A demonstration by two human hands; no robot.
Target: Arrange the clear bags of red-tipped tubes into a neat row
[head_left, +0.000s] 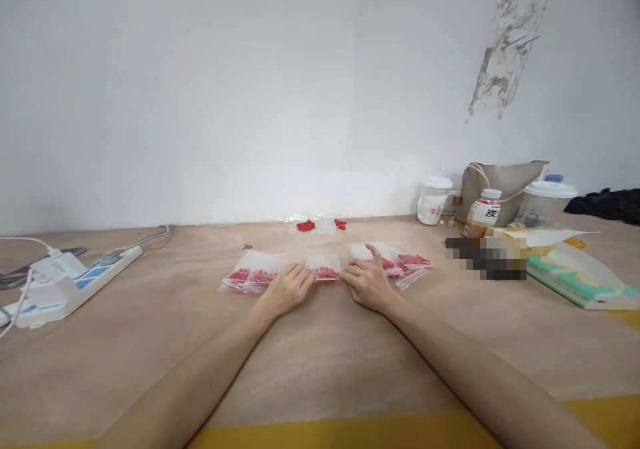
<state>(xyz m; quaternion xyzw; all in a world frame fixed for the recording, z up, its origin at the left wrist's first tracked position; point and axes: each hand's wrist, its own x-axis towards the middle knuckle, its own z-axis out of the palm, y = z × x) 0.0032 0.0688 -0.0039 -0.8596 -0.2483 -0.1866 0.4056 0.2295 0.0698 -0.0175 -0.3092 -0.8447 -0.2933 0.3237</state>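
Note:
A small clear plastic bag (pixel 323 264) with red pieces along its near end lies flat on the table between my hands. At its left edge, the closed fingers of my left hand (pixel 291 289) hold the near corner; the thumb is hidden. My right hand (pixel 369 280) rests its bent fingertips at the bag's right edge, with its thumb raised and apart. Beside my left hand is a pile of similar bags (pixel 255 270) with red pieces. Another group of filled bags (pixel 407 261) lies beyond and right of my right hand, which partly covers it.
Loose red pieces (pixel 306 225) lie on clear plastic near the wall, with a smaller red heap (pixel 341 224) beside them. A power strip (pixel 95 281) with chargers is at left. To the right stand a white-lidded cup (pixel 434 202), a drink bottle (pixel 483 214) and a tissue pack (pixel 575 279).

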